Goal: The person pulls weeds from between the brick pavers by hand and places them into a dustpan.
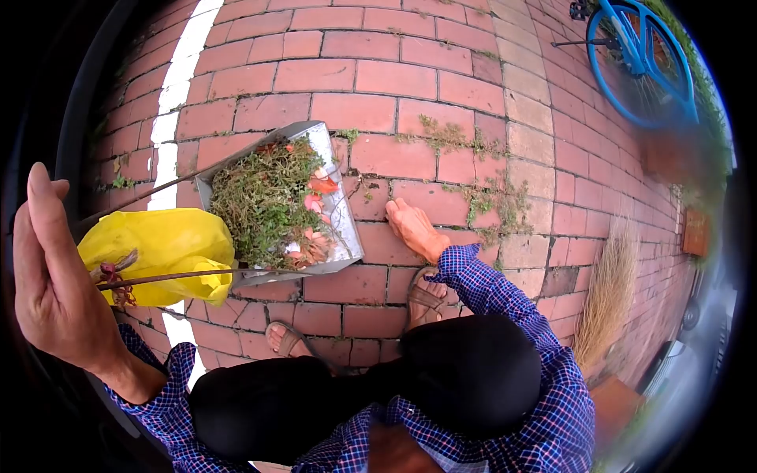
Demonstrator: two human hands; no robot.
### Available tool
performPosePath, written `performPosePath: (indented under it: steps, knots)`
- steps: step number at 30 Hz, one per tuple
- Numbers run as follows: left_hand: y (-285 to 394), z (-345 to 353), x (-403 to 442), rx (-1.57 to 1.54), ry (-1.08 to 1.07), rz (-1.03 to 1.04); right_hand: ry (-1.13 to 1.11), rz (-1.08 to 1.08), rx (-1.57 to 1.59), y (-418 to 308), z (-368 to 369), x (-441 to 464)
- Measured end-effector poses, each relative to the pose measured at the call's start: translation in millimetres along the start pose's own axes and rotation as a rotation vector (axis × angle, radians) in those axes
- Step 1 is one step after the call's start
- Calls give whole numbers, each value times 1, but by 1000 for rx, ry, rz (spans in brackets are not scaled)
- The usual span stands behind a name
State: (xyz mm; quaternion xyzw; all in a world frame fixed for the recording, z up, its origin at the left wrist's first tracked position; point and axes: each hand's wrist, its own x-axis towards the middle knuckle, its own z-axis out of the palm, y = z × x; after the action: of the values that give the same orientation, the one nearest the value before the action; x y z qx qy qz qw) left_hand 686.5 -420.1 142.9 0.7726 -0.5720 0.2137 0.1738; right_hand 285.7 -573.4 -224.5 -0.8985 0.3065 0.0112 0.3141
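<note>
My right hand (415,229) is low over the red brick paving, just right of the dustpan. Its fingers are curled together near a brick joint, and whatever they hold is hidden. The metal dustpan (344,230) holds a heap of pulled weeds (260,201) with some red and pink scraps along its right side. Thin rods run from the pan toward the left. My left hand (59,288) is raised at the far left with its fingers stretched out, overlapping the end of one rod (173,277). Beside it, a yellow plastic bag (154,244) hangs at the dustpan's handle.
Small weeds (501,209) grow in the brick joints to the right. A straw broom (607,292) lies at the right. A blue bicycle (639,59) stands at the upper right. A white line (167,126) runs along the left. My sandaled feet (426,296) are below the dustpan.
</note>
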Motion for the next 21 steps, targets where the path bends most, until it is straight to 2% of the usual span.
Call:
performPosePath:
  steps: [3,6,8,12,14,15,17,21]
  knots:
    - [-2,0,2,25,-10,4,-21,53,-35,3,5,5]
    - [-3,-1,2,40,-19,16,-40,12,123,8,3,1]
    - [-4,-2,1,45,-25,7,60,421,665,-7,-15,-6]
    - [-2,2,1,43,-7,18,192,489,590,12,-25,-2]
    - [-2,2,2,89,-15,21,263,183,188,19,-21,6]
    - [-3,2,2,117,-16,48,264,182,191,19,-17,9]
    - [-4,0,3,150,-18,74,238,31,90,19,-10,14]
    - [-2,-2,0,80,-16,27,242,-16,97,10,-8,10]
